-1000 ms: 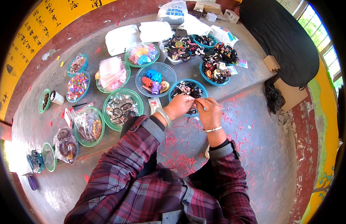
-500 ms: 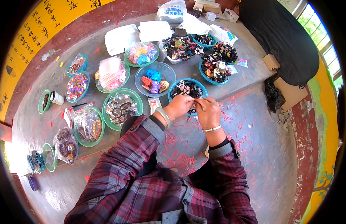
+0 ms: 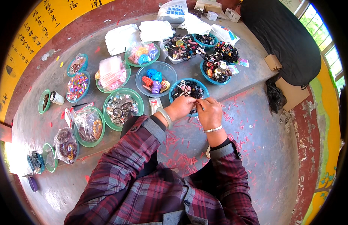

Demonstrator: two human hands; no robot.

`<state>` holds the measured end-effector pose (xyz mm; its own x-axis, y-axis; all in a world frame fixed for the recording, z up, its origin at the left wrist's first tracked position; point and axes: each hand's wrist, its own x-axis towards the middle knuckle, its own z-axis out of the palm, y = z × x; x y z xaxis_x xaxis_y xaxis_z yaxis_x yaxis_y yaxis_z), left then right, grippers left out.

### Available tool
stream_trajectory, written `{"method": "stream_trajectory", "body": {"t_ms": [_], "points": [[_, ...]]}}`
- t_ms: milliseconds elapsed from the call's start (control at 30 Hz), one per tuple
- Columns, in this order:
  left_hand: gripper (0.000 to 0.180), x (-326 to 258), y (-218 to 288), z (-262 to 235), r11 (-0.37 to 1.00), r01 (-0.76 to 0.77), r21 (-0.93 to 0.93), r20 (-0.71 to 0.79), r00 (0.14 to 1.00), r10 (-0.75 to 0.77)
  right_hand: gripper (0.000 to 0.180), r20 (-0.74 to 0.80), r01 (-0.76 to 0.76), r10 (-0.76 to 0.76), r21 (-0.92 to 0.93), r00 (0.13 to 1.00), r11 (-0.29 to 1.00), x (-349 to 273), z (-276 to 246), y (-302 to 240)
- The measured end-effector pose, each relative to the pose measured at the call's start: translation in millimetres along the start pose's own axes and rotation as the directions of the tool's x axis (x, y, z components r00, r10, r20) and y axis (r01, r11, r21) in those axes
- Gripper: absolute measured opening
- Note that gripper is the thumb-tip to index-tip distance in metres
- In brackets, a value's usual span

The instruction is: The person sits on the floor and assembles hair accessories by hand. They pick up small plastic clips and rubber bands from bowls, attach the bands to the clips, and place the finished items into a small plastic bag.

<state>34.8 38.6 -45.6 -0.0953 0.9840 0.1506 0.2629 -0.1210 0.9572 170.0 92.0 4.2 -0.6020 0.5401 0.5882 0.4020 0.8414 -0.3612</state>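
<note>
My left hand (image 3: 181, 108) and my right hand (image 3: 209, 112) meet fingertip to fingertip over the near edge of a blue basin (image 3: 206, 92). Both are pinched closed on something too small to make out. Inside that basin lie black hair ties (image 3: 187, 88) with some pale pink pieces among them. Just left of my left wrist is a small white packet (image 3: 155, 104). A clear blue bowl (image 3: 140, 80) beyond it holds red, blue and purple coiled items.
Green basins, one with hair bands (image 3: 122, 108) and one with bagged bracelets (image 3: 89, 127), stand to the left. More basins of hair ties (image 3: 217, 70) sit at the back right. Red scraps (image 3: 181, 161) litter the lower floor beside the raised ledge. A black bag (image 3: 275, 97) lies right.
My hands stay together over the basin, with only a slight shift of the fingers. Everything around them looks the same.
</note>
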Motion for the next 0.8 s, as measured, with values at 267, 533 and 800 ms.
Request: {"method": "stream_trajectory", "body": {"t_ms": [267,533,800], "points": [[0.017,-2.7,7.5,-3.2,0.996,0.008,0.094,0.061,0.998,-0.014,0.005,0.021,0.031,-0.030,-0.098,0.999,0.995,0.5,-3.5,-4.3],[0.018,-3.9,9.9,-2.8,0.990,-0.022,0.137,0.074,0.997,0.012,0.006,0.043,0.002,0.002,-0.108,0.999,0.994,-1.9,-1.3,-5.7],[0.018,-3.2,5.8,-0.9,0.985,0.002,0.171,0.092,0.996,-0.018,0.005,0.042,-0.007,0.012,-0.113,0.999,0.994,-1.9,-2.0,-7.0]]}}
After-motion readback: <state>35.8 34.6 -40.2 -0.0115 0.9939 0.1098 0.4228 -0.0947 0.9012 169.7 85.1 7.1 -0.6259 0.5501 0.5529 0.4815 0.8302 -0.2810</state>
